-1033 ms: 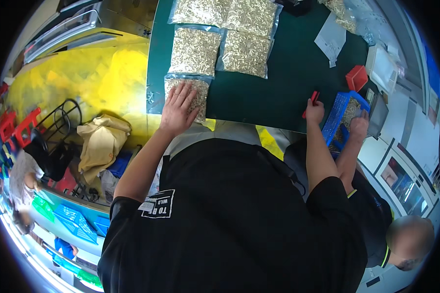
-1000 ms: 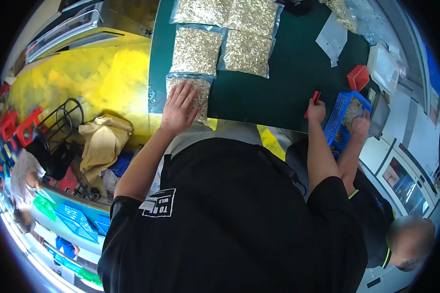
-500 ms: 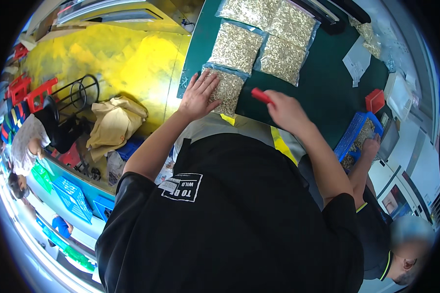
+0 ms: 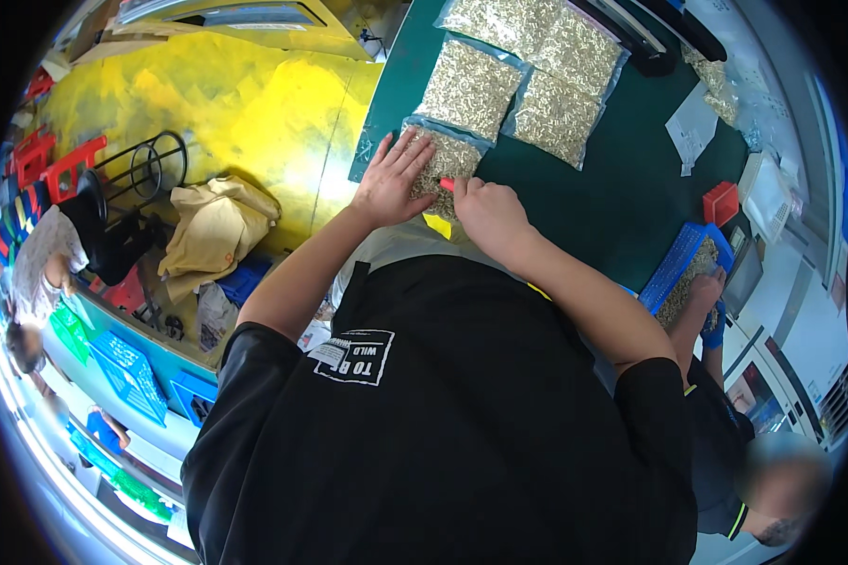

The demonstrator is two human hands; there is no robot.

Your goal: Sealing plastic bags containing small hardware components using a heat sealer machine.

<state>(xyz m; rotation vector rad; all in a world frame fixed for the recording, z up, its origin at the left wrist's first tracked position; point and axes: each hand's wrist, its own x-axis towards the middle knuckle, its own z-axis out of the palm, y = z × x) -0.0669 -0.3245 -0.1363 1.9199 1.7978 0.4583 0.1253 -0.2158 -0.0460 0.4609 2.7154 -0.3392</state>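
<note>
By the bench's near-left corner, the person's left hand lies, fingers spread, on a filled bag, probably steadying it. The right hand grips a red tool over it.

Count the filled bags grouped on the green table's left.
5: far-left bag, far-right bag, middle-left bag, middle-right bag, and nearest bag, partly under the left hand. More may lie beyond the picture's top edge.

The left hand rests on a bag; the right hand holds a red tool (partly hidden) over it, four more bags beyond.
</note>
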